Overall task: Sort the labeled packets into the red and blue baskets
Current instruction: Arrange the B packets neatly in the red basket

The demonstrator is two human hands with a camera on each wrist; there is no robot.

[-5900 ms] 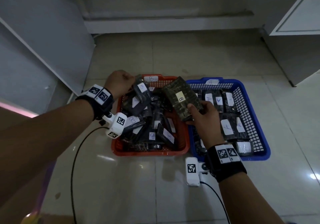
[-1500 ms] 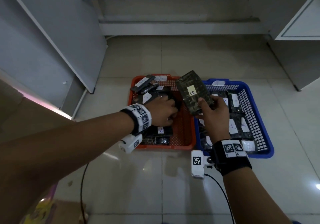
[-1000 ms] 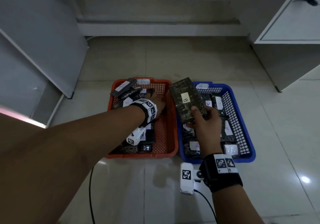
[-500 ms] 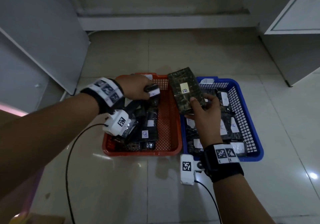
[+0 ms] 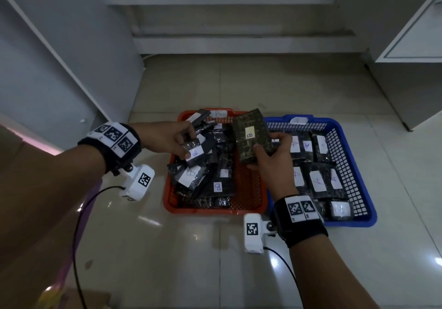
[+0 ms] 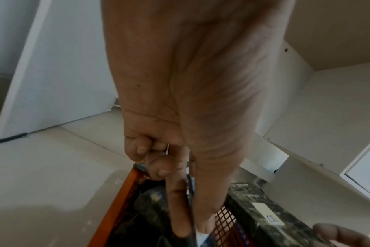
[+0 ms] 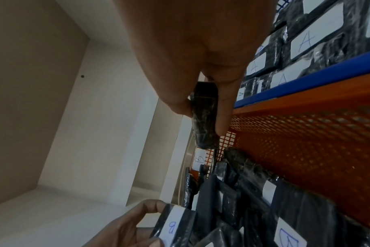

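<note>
The red basket holds several dark packets labelled B, piled toward its left side. Beside it on the right, the blue basket holds several packets labelled A. My left hand pinches a small dark packet with a B label over the red basket's left half; the right wrist view shows that B packet too. My right hand grips a large mottled packet labelled B, tilted, above the red basket's right side near the shared rims. In the right wrist view, thumb and fingers clamp the large packet.
Both baskets sit on a glossy tiled floor. A white cabinet panel stands at the left, another cabinet at the right, and a low step runs behind. A black cable trails on the floor at lower left.
My left hand has come away from the red basket's back left corner and now holds a small B packet over the pile. The right hand still holds the large B packet.
</note>
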